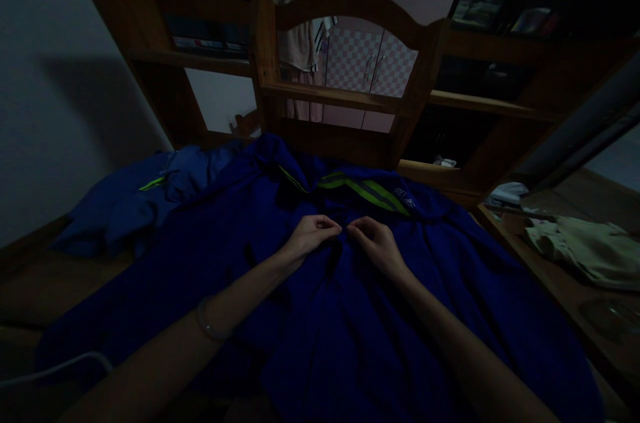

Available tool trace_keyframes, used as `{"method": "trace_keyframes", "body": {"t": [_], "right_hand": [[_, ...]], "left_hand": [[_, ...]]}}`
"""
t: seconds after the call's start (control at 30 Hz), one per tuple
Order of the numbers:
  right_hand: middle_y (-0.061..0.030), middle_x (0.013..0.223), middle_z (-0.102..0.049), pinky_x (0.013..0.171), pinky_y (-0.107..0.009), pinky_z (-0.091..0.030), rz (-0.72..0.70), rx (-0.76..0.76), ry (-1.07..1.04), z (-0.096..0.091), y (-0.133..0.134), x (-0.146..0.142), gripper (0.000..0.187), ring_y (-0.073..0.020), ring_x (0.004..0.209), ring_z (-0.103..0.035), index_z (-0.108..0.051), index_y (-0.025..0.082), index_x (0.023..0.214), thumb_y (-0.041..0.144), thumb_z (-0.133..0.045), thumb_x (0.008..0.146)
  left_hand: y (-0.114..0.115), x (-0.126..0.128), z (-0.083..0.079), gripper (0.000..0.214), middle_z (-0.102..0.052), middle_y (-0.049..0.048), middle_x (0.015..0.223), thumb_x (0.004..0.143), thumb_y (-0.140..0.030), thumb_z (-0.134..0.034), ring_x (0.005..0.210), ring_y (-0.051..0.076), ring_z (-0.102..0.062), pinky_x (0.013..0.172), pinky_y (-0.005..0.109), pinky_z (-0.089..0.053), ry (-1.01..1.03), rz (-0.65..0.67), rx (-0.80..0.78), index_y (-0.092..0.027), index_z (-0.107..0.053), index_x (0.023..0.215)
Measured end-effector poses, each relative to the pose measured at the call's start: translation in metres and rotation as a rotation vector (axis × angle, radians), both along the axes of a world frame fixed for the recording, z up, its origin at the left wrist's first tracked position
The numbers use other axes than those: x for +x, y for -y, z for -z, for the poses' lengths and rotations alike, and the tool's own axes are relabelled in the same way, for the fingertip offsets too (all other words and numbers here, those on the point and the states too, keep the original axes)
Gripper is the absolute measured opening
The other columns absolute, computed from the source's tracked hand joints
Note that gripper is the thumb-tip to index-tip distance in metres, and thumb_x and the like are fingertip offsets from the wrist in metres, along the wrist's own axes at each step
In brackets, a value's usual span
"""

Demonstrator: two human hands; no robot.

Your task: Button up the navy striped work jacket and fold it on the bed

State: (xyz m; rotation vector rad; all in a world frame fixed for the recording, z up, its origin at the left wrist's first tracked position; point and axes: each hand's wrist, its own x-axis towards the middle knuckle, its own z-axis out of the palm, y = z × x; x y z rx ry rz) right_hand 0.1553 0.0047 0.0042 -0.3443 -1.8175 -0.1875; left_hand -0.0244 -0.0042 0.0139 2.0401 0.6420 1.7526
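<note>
A dark blue garment [350, 316] with neon green stripes near its collar [370, 193] lies spread over the bed in front of me. My left hand [313, 234] and my right hand [373, 239] rest side by side on the cloth just below the collar. Both have their fingers curled in a pinch on the blue fabric at the garment's middle. A thin bracelet [207, 326] sits on my left wrist.
A wooden bed frame with an arched headboard [350, 6] stands behind the garment. Another blue garment [135, 203] is bunched at the left by the wall. A pale green cloth [585, 246] lies on a wooden surface at the right. A white cable [60, 368] runs at lower left.
</note>
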Motion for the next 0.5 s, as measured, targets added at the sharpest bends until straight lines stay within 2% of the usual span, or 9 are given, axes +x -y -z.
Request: {"method": "trace_keyframes", "body": {"t": [0.27,0.37,0.5], "right_hand": [[-0.0027,0.085,-0.068,0.071,-0.027,-0.047,0.114,0.086,0.038,-0.001,0.019,0.004,0.014,-0.017,0.079,-0.064,-0.064,0.021,0.085,0.033,-0.057,0.083],[-0.0023,0.084,-0.068,0.071,-0.027,-0.047,0.142,0.108,0.033,0.0,0.022,0.004,0.01,-0.0171,0.08,-0.064,-0.064,0.021,0.086,0.029,-0.058,0.082],[-0.0008,0.084,-0.068,0.07,-0.025,-0.047,0.158,0.117,0.016,0.001,0.022,0.004,0.009,-0.0158,0.079,-0.064,-0.062,0.022,0.087,0.027,-0.058,0.083]], "left_hand": [[0.0,-0.002,0.0,0.023,-0.064,0.0021,0.059,0.059,-0.03,-0.077,0.048,0.008,-0.054,0.046,0.018,-0.04,0.029,0.042,-0.045,-0.012,-0.067,0.071],[0.002,-0.001,-0.001,0.024,-0.066,0.0029,0.063,0.06,-0.03,-0.078,0.052,0.009,-0.058,0.051,0.02,-0.045,0.07,0.084,-0.051,-0.012,-0.068,0.074],[0.003,0.001,-0.002,0.027,-0.069,0.0053,0.076,0.061,-0.025,-0.079,0.064,0.011,-0.063,0.065,0.023,-0.052,0.145,0.216,-0.155,-0.012,-0.068,0.082]]}}
